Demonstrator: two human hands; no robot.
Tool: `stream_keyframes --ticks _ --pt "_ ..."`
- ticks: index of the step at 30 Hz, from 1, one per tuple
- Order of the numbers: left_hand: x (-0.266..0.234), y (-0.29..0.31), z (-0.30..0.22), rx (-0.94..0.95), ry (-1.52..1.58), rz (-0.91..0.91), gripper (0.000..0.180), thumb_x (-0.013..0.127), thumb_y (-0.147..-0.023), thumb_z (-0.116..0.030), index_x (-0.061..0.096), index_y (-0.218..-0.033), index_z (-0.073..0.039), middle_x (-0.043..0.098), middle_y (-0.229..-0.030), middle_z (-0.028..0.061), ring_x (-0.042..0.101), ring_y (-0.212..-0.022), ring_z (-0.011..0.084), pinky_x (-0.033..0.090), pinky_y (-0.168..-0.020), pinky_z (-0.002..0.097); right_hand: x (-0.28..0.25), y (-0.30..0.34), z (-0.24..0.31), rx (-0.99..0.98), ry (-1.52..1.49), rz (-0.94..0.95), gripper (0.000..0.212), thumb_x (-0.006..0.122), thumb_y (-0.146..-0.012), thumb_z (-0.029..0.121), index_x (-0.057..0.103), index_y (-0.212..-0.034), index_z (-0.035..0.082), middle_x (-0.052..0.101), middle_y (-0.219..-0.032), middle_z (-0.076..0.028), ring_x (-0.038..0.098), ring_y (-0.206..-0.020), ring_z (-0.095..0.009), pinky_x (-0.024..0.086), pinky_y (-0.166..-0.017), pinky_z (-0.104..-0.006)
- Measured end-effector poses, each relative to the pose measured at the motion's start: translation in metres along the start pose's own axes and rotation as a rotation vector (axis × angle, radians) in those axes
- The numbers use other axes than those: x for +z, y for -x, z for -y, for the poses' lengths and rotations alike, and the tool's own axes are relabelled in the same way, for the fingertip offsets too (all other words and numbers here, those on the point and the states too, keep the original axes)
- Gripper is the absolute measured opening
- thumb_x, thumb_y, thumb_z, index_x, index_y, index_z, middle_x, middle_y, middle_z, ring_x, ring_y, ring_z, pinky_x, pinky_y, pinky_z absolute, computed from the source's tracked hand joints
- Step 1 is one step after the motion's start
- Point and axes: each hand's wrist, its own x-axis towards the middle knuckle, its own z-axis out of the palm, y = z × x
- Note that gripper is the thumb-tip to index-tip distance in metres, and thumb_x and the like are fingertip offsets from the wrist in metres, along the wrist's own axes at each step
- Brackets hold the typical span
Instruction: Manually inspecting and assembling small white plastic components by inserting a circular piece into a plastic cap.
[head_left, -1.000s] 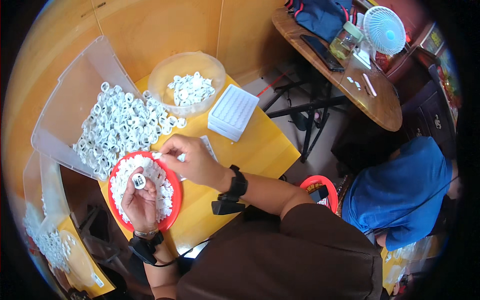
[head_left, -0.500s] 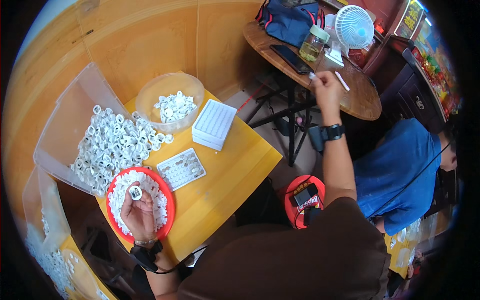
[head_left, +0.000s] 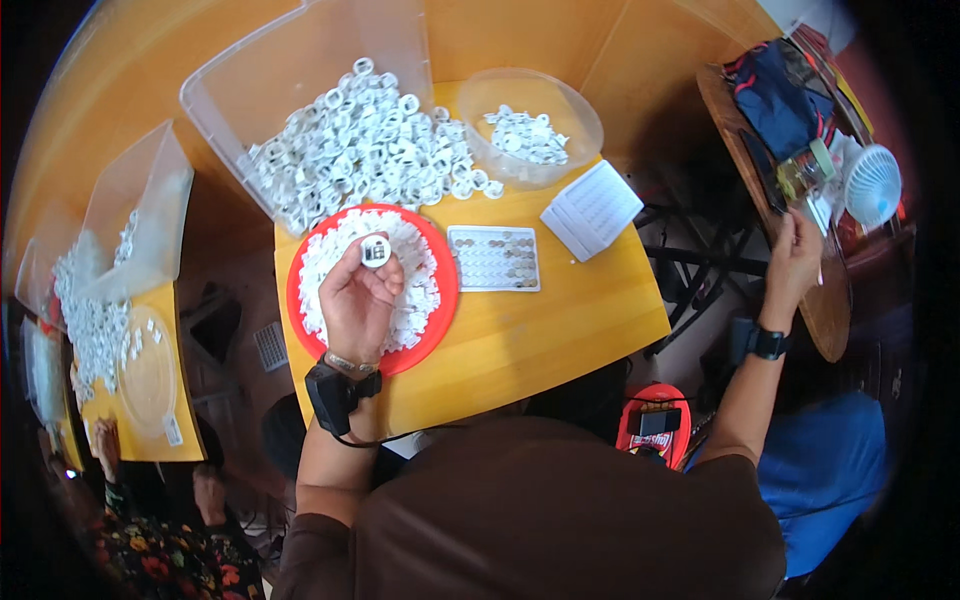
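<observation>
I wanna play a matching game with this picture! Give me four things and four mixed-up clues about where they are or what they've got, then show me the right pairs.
Things:
1. Left hand
2. Right hand
3. Single white tray
4. Clear round tub

Clues:
A. Between the red dish and the stacked trays
B. Out by the brown table
C. Has a small white heap inside
D. Holding a round white piece

Right pairs: 1-D, 2-B, 3-A, 4-C

A white fan [head_left: 872,187] and lidded jar [head_left: 799,176] stand near a blue bag [head_left: 783,105].
</observation>
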Motion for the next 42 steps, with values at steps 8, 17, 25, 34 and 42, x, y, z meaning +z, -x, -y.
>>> stream_keyframes --ticks 8,17,25,34,42 --pt "-0.008 -0.002 -0.004 0.051 -0.01 -0.051 0.026 0.047 -0.096 -0.021 0.058 -0.105 0.001 0.066 -0.083 0.0128 0.063 -0.073 0.0216 0.05 -0.065 0.0321 0.08 0.085 0.233 -0.249 -0.957 0.731 0.011 0.066 -0.081 0.013 0.067 -0.087 0.003 0.062 -0.083 -0.013 0.06 -0.081 -0.03 0.047 -0.073 -0.0392" --pt "-0.011 0.0 -0.011 0.125 0.034 -0.107 0.03 0.049 -0.095 -0.026 0.057 -0.104 0.001 0.063 -0.086 0.0143 0.058 -0.076 0.0225 0.048 -0.067 0.0315 0.09 0.135 0.33 -0.694 -1.082 0.927 0.016 0.071 -0.075 0.019 0.067 -0.084 0.006 0.059 -0.08 -0.01 0.057 -0.083 -0.03 0.047 -0.072 -0.0406" --pt "-0.005 0.003 -0.009 0.135 0.014 -0.159 0.03 0.049 -0.094 -0.026 0.058 -0.106 0.0 0.065 -0.084 0.0151 0.06 -0.073 0.0233 0.048 -0.064 0.0321 0.105 0.143 0.33 -0.601 -1.106 0.926 0.011 0.068 -0.077 0.016 0.065 -0.08 0.006 0.057 -0.08 -0.01 0.056 -0.082 -0.031 0.047 -0.072 -0.0417" --pt "-0.006 0.001 -0.007 0.12 -0.035 -0.153 0.029 0.048 -0.095 -0.025 0.058 -0.106 -0.001 0.064 -0.079 0.0134 0.06 -0.068 0.0219 0.048 -0.062 0.0307 0.1 0.143 0.331 -0.738 -1.139 0.936 0.012 0.071 -0.075 0.015 0.064 -0.081 0.007 0.056 -0.086 -0.008 0.053 -0.084 -0.029 0.045 -0.076 -0.0397" --pt "-0.009 -0.002 -0.007 0.121 -0.059 -0.144 0.029 0.047 -0.095 -0.025 0.058 -0.106 0.0 0.064 -0.078 0.0128 0.061 -0.068 0.0216 0.048 -0.061 0.0306 0.106 0.145 0.331 -0.429 -1.371 0.998 0.009 0.069 -0.078 0.009 0.062 -0.08 0.004 0.058 -0.076 -0.01 0.056 -0.074 -0.028 0.046 -0.067 -0.0372"
